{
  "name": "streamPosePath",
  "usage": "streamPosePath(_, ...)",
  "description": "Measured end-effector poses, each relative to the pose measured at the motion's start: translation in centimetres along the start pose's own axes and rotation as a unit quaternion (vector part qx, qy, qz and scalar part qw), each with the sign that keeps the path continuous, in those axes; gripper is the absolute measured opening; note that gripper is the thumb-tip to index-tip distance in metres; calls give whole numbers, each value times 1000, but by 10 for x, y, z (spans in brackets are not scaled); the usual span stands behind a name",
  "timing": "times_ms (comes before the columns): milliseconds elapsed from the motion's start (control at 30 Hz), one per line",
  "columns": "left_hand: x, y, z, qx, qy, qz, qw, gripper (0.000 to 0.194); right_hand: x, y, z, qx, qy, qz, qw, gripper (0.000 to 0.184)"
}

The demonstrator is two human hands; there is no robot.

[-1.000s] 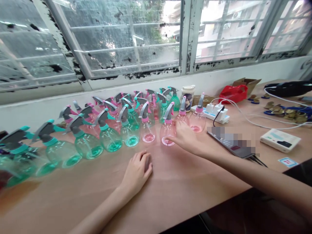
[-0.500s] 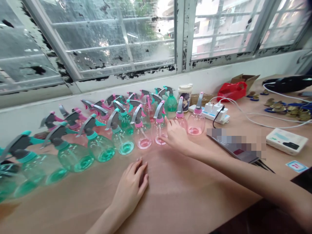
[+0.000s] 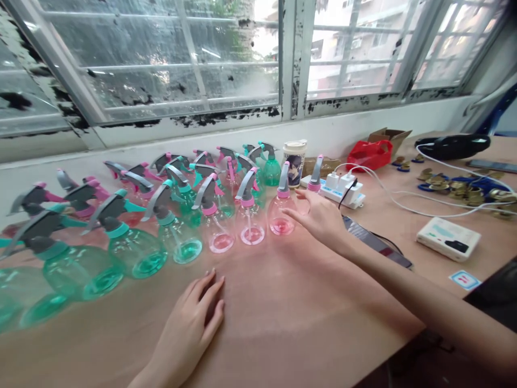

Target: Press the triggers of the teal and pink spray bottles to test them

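Note:
My right hand reaches over the table with thumb and forefinger apart. Its fingertips are close to the right side of a clear pink spray bottle with a grey trigger head; whether they touch it I cannot tell. Behind that hand stands another pink spray bottle, its body mostly hidden. Two more, a pink bottle and its pink neighbour, continue the front row leftward, followed by green spray bottles. On the tabletop my left hand lies with its fingers loosely stretched, holding nothing.
Further spray bottles crowd behind the front row, below the window. A paper cup and a white power strip with cables stand beyond. To the right are a phone, a white box, a red bag and brass-coloured parts.
The view has swung right, so everything shifts left. My right hand has gone right along the front row, from one pink bottle to the one beside it. My left hand stays on the table.

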State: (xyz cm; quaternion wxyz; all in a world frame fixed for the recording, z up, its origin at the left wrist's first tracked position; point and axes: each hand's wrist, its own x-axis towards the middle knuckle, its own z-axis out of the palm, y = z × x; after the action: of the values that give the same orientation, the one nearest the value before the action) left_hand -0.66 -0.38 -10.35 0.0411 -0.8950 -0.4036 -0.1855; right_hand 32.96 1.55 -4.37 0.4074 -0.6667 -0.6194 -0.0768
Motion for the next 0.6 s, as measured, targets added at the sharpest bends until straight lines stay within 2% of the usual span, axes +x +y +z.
streamPosePath(100,1,0,-1,-5,2,2,1000,37,9,-1,10,27,-24,1,999,58)
streamPosePath(300,2,-2,-2,-10,-1,4,1000,38,7,3,18,63,-34,14,997,49)
streamPosePath(467,4,-3,-2,-32,-15,-1,999,37,-16,2,1,45,-57,12,997,48)
streamPosePath(600,11,5,-8,-97,-35,-31,994,36,-39,-18,-24,46,-109,4,993,56)
